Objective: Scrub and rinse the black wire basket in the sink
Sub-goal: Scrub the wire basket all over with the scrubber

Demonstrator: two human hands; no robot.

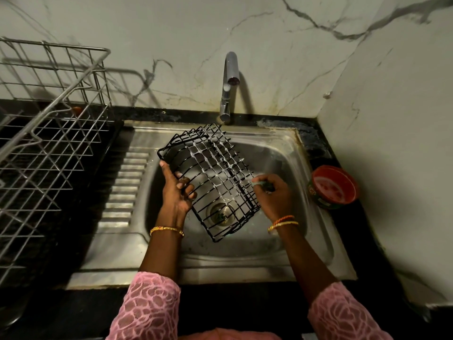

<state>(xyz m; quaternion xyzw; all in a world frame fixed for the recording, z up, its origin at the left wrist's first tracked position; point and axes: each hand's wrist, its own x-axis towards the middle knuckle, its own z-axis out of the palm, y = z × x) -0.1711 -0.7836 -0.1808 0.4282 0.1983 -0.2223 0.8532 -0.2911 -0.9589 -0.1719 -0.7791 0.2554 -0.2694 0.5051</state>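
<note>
- Our left hand (177, 192) grips the black wire basket (210, 180), fingers curled through its bars, tilting it over the steel sink (306, 217).
- Our right hand (273, 196) pinches a small scrubber (266, 186) against the basket's soapy grid.
- A round red bowl (333, 186) sits on the dark tabletop (372, 229), right of the sink.

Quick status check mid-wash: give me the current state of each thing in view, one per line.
Basket: tilted over the sink, white suds on its wires.
Left hand: grips the basket's side.
Right hand: curled round a small scrubber, against the basket.
Tap: no stream visible.
Sink: wet, drain uncovered.
Red bowl: upright on the counter, right of the sink.
Dish rack: on the counter at left; contents unclear.
</note>
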